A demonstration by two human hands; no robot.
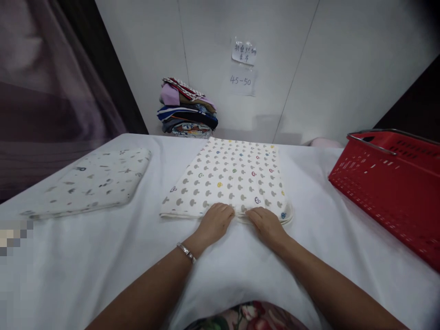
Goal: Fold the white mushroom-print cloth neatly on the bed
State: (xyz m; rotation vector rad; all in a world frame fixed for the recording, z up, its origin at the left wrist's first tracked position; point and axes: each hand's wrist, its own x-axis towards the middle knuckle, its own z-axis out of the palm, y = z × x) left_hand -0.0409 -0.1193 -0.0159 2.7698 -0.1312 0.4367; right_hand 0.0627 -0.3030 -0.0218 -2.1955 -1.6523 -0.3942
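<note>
A folded white cloth [233, 176] printed with grey and coloured mushrooms lies flat in front of me, its layered near edge facing me. My left hand [217, 221] has its fingers bent over the middle of that edge, closed on the cloth. Just to the right, my right hand [268, 224] grips the same edge, thumb side toward the left hand. A small gap separates the two hands. The fingertips are partly hidden at the fabric. A silver bracelet [186, 252] circles my left wrist.
On the left of the white-covered table [144, 256] lies another folded printed cloth [99, 181]. A red perforated basket [395, 183] with a metal handle stands at right. Folded textiles [189, 110] are piled at the back by the wall, under paper notes [242, 80].
</note>
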